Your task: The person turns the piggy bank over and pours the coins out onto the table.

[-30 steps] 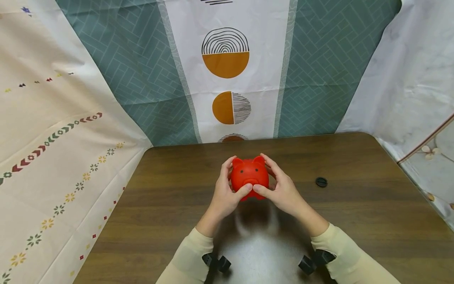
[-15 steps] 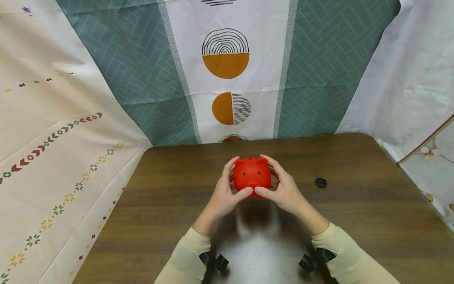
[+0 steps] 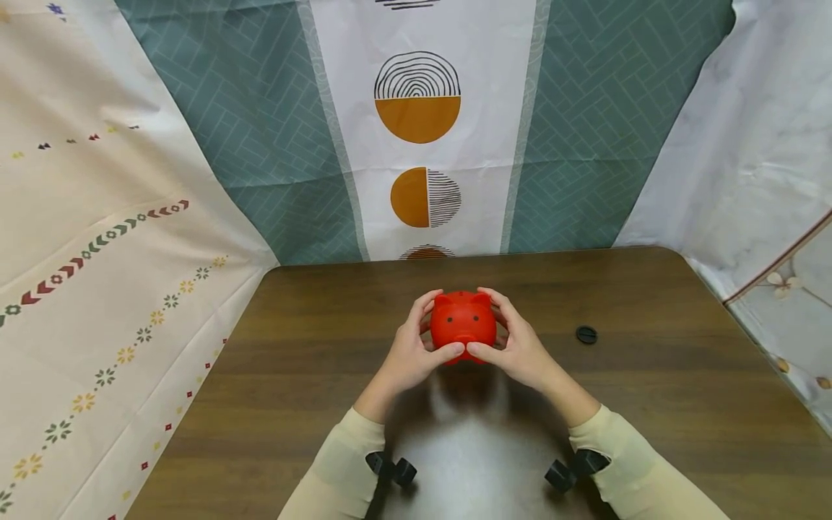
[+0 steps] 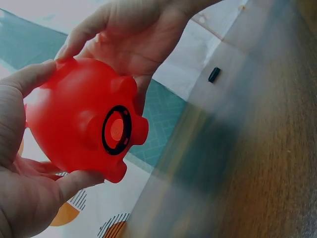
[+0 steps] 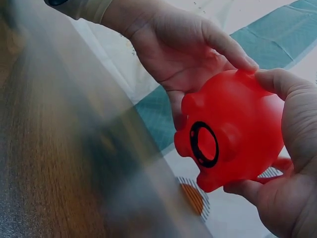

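Observation:
Both hands hold a red piggy bank [image 3: 464, 321] up off the table, its face toward me in the head view. My left hand [image 3: 411, 350] grips its left side and my right hand [image 3: 518, 350] grips the right, thumbs nearly meeting below the snout. From underneath, the wrist views show its short feet and a round hole with a black ring [image 5: 193, 133]. A paler round patch shows inside that hole in the left wrist view. A small round black cap [image 3: 586, 334] lies on the table to the right, apart from both hands.
The brown wooden table [image 3: 292, 375] has a whitish glare near its front. A teal and white patterned cloth [image 3: 578, 144] hangs behind its far edge. Cream cloth [image 3: 130, 274] covers the left side, and pale cloth [image 3: 747, 166] the right.
The piggy bank has shifted slightly right and tipped a little, so more of its top shows. Both hands keep their grip, and the cap stays on the table.

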`<control>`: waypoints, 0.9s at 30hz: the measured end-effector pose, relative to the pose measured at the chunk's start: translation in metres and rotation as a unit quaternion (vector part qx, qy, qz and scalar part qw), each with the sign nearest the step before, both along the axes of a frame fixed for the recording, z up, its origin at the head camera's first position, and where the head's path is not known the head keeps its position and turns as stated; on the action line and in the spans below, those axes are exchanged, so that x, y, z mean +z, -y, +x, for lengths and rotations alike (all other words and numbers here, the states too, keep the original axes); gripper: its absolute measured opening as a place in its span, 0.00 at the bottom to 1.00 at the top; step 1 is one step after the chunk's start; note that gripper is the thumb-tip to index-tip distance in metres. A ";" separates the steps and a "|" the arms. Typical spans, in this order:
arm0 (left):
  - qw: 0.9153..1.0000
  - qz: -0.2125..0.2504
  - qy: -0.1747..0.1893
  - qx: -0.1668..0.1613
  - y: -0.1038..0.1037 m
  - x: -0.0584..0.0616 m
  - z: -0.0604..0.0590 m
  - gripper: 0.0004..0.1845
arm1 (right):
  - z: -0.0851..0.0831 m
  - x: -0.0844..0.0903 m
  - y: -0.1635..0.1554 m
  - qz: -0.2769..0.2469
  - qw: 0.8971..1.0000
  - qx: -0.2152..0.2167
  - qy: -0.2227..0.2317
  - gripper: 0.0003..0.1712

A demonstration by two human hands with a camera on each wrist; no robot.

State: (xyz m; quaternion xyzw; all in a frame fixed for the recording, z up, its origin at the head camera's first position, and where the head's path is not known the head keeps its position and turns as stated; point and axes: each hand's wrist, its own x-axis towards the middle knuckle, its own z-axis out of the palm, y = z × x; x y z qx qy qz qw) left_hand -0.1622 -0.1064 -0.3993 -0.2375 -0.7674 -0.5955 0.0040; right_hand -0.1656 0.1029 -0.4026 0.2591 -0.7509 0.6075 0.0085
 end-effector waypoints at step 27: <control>0.998 -0.044 0.047 -0.012 -0.007 -0.001 -0.013 0.40 | -0.022 -0.027 -0.010 0.002 0.998 -0.019 0.057 0.45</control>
